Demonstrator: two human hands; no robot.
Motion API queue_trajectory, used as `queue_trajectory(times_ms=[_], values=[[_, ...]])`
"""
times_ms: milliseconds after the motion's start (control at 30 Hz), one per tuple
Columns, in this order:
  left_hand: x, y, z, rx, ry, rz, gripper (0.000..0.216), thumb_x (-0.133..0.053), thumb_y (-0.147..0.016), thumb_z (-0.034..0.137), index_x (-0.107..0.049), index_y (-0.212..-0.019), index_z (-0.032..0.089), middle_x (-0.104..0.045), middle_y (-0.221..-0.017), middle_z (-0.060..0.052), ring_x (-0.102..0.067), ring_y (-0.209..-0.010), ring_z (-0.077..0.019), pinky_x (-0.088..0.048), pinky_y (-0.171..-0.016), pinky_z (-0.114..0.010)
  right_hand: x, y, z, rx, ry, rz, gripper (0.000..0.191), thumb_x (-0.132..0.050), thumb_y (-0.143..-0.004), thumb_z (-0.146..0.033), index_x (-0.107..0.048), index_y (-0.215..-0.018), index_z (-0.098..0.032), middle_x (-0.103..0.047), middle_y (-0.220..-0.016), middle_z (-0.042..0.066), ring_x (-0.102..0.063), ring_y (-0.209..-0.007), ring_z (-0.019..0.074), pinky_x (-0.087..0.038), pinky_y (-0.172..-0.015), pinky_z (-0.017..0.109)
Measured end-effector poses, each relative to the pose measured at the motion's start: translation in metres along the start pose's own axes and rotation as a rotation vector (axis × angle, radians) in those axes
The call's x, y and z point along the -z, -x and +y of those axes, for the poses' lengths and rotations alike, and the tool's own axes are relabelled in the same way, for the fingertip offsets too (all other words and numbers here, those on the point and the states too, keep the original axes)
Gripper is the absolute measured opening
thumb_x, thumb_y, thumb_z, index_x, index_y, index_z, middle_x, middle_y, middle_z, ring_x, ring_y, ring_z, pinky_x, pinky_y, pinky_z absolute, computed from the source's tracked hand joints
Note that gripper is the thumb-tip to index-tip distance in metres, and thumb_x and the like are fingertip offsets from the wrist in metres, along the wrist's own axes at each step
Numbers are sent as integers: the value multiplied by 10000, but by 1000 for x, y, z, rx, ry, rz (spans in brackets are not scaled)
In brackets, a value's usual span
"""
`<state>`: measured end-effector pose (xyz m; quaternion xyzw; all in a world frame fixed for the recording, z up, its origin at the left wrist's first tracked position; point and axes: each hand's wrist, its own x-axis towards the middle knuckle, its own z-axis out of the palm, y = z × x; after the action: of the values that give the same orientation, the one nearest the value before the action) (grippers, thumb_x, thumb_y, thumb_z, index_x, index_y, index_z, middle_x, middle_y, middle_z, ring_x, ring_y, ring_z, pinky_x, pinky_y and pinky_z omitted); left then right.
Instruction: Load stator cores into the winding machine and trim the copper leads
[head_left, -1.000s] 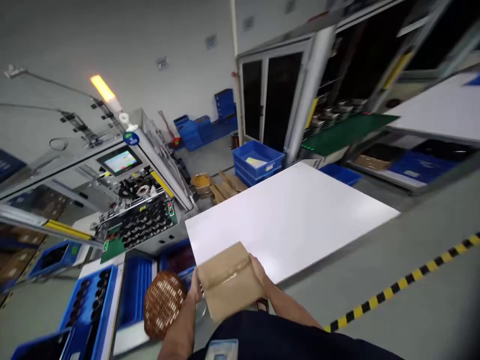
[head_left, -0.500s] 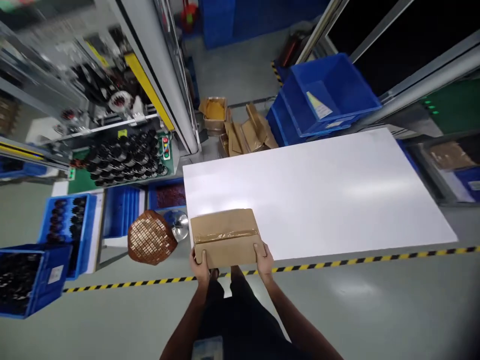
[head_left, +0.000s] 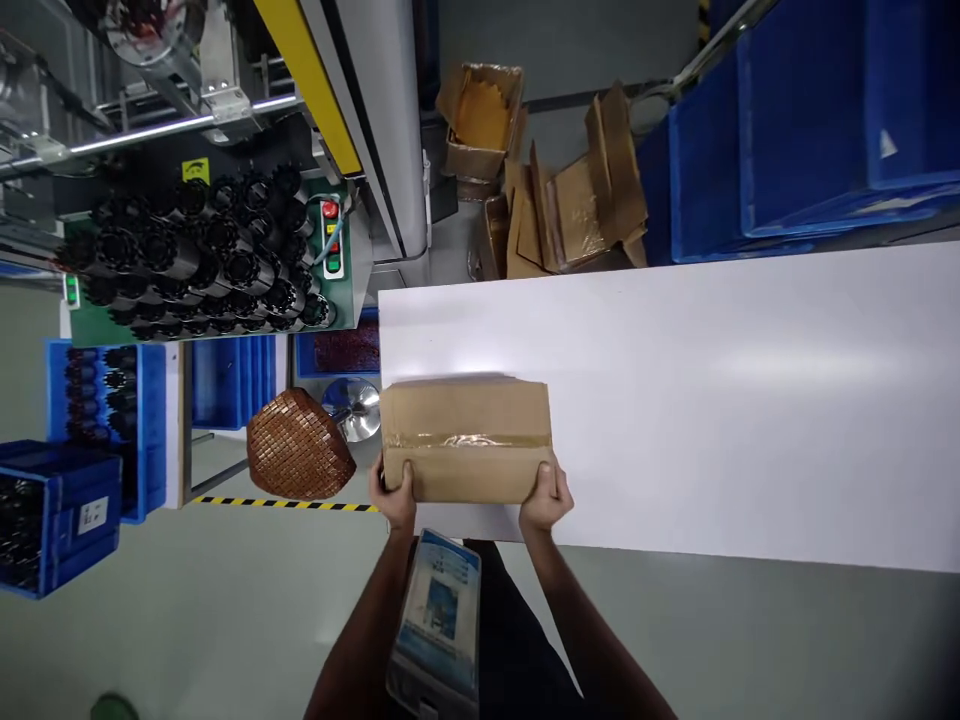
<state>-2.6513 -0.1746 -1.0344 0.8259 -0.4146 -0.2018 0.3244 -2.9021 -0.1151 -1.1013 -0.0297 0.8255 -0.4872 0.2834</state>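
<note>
We hold one closed cardboard box (head_left: 465, 415) with both hands, over the left end of the white bench (head_left: 720, 430). Our left hand (head_left: 395, 497) grips its near left corner and our right hand (head_left: 547, 497) grips its near right corner. Both thumbs lie on the upper side; the other fingers are partly hidden, so we cannot tell how far they reach below. We also cannot tell if the box rests on the bench or is a little above it.

The left end of the box is almost in line with the bench's left edge. If we shifted it to the left, this end could lose its support and the box could tip towards the woven brown seat (head_left: 300, 445). Because we grip only near corners, the far side could drop if the contents are heavy; their weight is not visible. If one hand rose faster than the other, the box might twist and slip.

The shiny tape (head_left: 472, 440) crosses the top, but glare hides how well it sticks; a weak seam could open under pressure. The plastic pouch (head_left: 439, 610) on our front is near the bench edge, and it could be caught there if we leaned forward.
</note>
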Motion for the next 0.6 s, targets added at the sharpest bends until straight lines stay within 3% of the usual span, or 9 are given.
queue_trajectory(times_ms=[200,367,467,600], values=[[-61,-92,52,-166,52,-3,660,-949,-977,572,-769,-1460,160,-802,-1382,-157,-789,-1271,-313,-692,-1140,-549,-87,-61,-47,55,-87,-37,919,-801,-932,-835,-854,-1493,-109,-842,-1467,230,-801,-1369,391,-617,-1276,608],[-105,-157,91,-226,100,-25,598,-959,-1002,461,-770,-1485,165,-800,-1421,-146,-780,-1307,-314,-666,-1192,-568,-143,-94,-82,83,-114,-17,938,-762,-970,-807,-815,-1556,-76,-824,-1533,239,-783,-1431,373,-610,-1315,564],[-122,-180,108,-236,108,-37,564,-965,-995,424,-777,-1462,169,-793,-1442,-146,-766,-1340,-314,-642,-1233,-570,-163,-103,-94,84,-123,-15,863,-746,-1025,-781,-813,-1560,-108,-824,-1547,221,-784,-1432,351,-629,-1300,548],[-124,-183,122,-218,81,-46,579,-953,-995,417,-761,-1478,161,-780,-1421,-149,-765,-1314,-310,-636,-1227,-559,-172,-111,-105,72,-144,-11,593,-814,-1118,-619,-806,-1505,-170,-822,-1523,171,-792,-1419,323,-643,-1280,596]])
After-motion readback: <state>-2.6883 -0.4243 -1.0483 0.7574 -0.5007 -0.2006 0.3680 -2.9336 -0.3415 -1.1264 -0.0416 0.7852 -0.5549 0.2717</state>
